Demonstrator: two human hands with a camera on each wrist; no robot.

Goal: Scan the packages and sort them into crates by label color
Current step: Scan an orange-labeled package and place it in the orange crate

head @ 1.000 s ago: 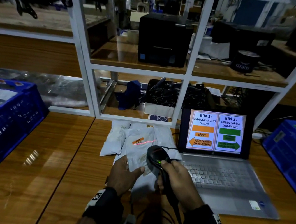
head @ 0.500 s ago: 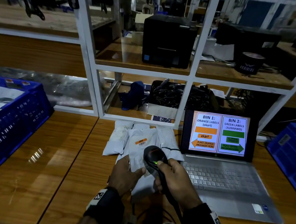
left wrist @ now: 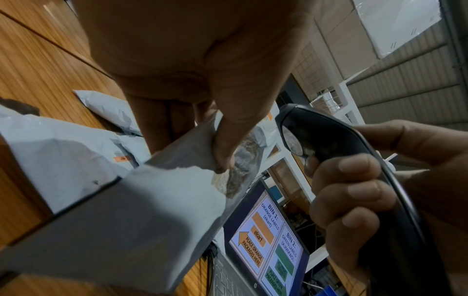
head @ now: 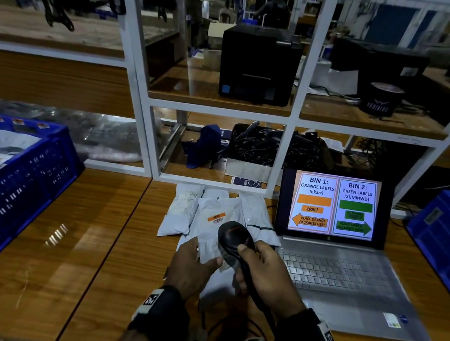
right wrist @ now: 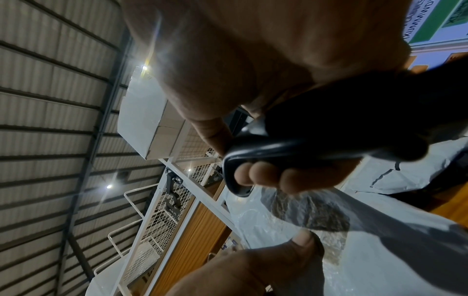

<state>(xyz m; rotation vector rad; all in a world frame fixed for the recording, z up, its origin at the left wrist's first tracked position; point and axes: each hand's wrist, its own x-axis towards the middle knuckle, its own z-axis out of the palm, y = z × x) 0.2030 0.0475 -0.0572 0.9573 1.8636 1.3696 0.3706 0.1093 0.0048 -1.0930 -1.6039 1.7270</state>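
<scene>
My left hand (head: 196, 264) pinches the near edge of a white package (head: 214, 233) with an orange label (head: 216, 216), lifted off the pile. In the left wrist view the thumb (left wrist: 228, 128) presses on that package (left wrist: 162, 200). My right hand (head: 264, 275) grips a black barcode scanner (head: 233, 238), its head just right of the label. The right wrist view shows the fingers (right wrist: 263, 174) curled round the scanner (right wrist: 291, 152). More white packages (head: 182, 210) lie on the table behind. A blue crate (head: 6, 193) stands at the left, another blue crate (head: 449, 242) at the right.
An open laptop (head: 329, 258) right of the pile shows bin 1 for orange labels with an arrow to the left, bin 2 for green with an arrow to the right. A white shelf frame (head: 147, 97) with printers stands behind. The left crate holds white packages.
The red scan line on the label has gone out, and so has the green light on the scanner. Both hands keep their hold, nearly unmoved.
</scene>
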